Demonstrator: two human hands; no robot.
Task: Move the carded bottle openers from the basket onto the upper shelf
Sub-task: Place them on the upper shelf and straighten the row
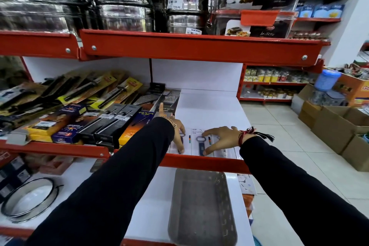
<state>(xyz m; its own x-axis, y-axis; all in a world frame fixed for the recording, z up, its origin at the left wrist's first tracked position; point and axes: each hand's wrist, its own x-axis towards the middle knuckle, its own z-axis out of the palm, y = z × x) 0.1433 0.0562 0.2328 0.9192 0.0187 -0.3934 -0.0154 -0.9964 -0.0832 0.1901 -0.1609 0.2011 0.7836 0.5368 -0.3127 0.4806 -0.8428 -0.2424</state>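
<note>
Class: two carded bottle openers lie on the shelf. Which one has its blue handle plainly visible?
The right-hand carded opener, under the right hand; the left hand mostly covers the other one.

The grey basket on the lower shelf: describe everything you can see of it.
The grey basket is a long rectangular tray with rounded corners, of translucent grey plastic by its look, its low walls pierced with small slots. It sits flat and upright on the white lower shelf, long side running away from the camera, its far end under the red shelf edge. It looks empty. Neither hand touches it.

Black sleeves (123,175), red wrist thread (242,136)
</note>
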